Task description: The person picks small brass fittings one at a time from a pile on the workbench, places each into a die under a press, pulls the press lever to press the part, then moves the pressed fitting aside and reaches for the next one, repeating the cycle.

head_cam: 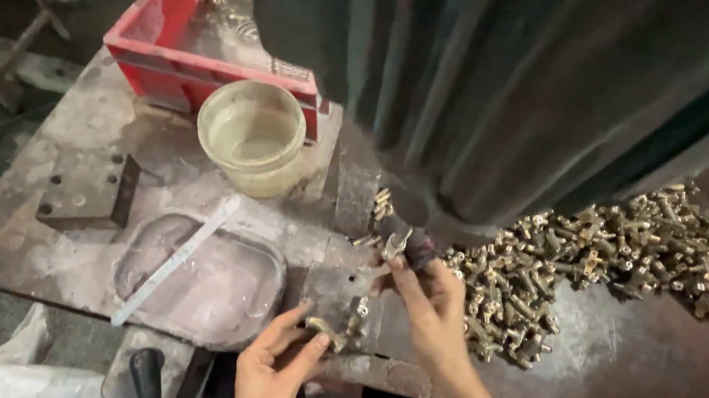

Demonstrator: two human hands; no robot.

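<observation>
We are working at the foot of a dark machine column [530, 84], feeding it from the brass heap [615, 264] on the steel bench [652, 387]. Our right hand [433, 305] is pinching one T-shaped fitting [395, 243] at the fixture; seating it squarely seems the need now. Our left hand [277, 372] is gripping another dull-gold fitting [329, 331] near the bench edge.

One red plastic crate [169, 50], one round translucent plastic tub [251, 134], one shallow metal tray [244, 301], one big heap of brass fittings [615, 264], uncountable.
</observation>
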